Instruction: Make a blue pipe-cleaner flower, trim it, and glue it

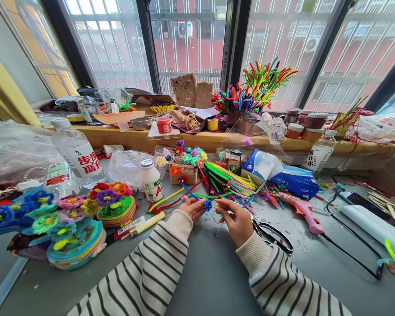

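Between the fingers of my left hand (192, 210) is a blue pipe cleaner (189, 191); its near end is curled into a small looped flower shape (208, 205). Just right of that shape, my right hand (237, 221) has thumb and fingertips pinched together, and whatever they hold is too small to name. Both hands hover over the grey table. Behind them lies a bundle of coloured pipe cleaners (230, 180). A woven basket (183, 177) of small fuzzy flowers stands beyond my left hand. Black-handled scissors (273, 237) lie by my right wrist.
Finished flower pieces (75, 250) and a white bottle (152, 182) stand to the left, with a glue stick (148, 224) nearby. On the right are a pink glue gun (304, 213) with its cord and a blue tissue pack (291, 180). The cluttered window ledge (134, 138) runs behind.
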### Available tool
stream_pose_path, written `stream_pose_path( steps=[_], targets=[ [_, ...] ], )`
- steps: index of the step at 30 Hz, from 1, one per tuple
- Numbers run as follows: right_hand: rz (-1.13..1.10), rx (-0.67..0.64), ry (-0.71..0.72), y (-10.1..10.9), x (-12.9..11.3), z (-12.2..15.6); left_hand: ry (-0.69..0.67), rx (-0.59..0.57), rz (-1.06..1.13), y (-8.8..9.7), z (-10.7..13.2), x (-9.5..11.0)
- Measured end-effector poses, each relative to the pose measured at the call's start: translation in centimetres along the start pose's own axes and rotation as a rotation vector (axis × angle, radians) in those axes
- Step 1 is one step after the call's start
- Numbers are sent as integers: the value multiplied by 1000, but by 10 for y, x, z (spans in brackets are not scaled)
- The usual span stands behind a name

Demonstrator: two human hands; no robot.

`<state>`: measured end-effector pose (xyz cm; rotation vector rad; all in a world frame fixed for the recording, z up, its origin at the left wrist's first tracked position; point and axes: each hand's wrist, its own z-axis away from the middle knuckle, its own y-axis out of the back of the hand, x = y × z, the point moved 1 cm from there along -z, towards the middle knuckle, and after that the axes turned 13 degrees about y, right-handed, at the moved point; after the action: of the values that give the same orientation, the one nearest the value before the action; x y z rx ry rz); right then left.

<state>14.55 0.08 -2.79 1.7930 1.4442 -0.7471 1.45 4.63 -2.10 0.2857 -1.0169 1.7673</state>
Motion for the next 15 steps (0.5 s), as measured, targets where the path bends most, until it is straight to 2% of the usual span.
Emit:
stream_pose_path(
  steps=[4, 7, 15],
  targets=[
    [-6, 47, -47, 1, 0, -2, 28, -19, 17, -5, 4, -3],
    [65, 66, -29, 3, 0, -4, 46, -12, 24, -6, 4, -3],
    [229, 6, 181, 2, -9, -3, 43, -29, 48, -4, 0, -5]
  ],
)
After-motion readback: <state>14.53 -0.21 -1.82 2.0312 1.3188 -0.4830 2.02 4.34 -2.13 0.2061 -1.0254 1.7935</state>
